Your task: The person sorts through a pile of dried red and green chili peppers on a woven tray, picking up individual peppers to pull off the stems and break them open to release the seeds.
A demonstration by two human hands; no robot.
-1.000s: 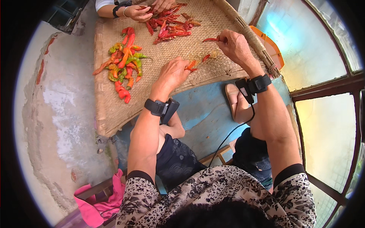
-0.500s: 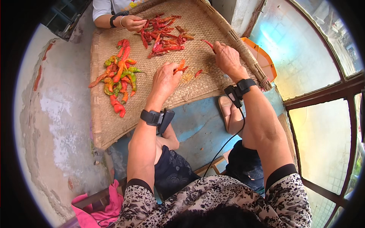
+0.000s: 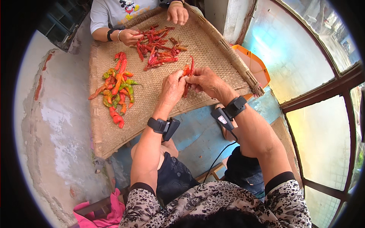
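Over the near right part of a woven tray [image 3: 148,91], my two hands meet with their fingers close together. My left hand [image 3: 172,90] is closed on orange-red chili pieces [image 3: 186,70]. Pinched in my right hand [image 3: 210,84] is a slender red chili [image 3: 192,64], its tip pointing up. Some red chili also shows below the fingers; which hand holds it I cannot tell. Farther back on the tray lies a heap of wrinkled red chilies [image 3: 163,60]. To the left is a pile of twisted red, orange and green peppers [image 3: 121,86].
Across the tray, a co-worker's one hand [image 3: 130,37] touches the red heap; the other hand [image 3: 178,14] hovers above the tray. An orange-rimmed container [image 3: 262,68] stands beyond the tray's right edge. Windows [image 3: 319,129] line the right, a peeling wall [image 3: 57,114] the left. Pink cloth [image 3: 110,212] lies lower left.
My right hand has come left with its chili to meet my left hand, which has shifted slightly right. The co-worker's second hand has come into view over the tray.
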